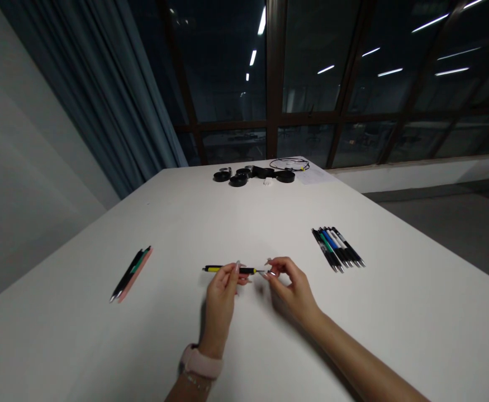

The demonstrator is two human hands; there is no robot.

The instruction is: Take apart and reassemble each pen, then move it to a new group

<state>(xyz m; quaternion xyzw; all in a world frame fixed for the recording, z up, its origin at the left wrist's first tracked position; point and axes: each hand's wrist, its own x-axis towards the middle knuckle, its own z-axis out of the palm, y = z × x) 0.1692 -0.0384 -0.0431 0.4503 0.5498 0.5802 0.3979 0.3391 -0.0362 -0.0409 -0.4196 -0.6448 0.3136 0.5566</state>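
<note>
My left hand [222, 293] is closed around a black and yellow pen [215, 269], held level just above the white table. At the pen's right end a thin refill [261, 272] sticks out of the barrel. Close to it, my right hand [291, 286] pinches a small silver pen tip [271, 273] between thumb and fingers. Whether the tip touches the refill is hard to make out. The left wrist wears a pale pink watch band and a bracelet.
Several pens [337, 248] lie side by side on the right. On the left are black, green and pink pens [131, 274]. Black round objects [238, 180] and a coiled black cable [290, 164] rest at the far end of the white table [185, 218], before dark windows.
</note>
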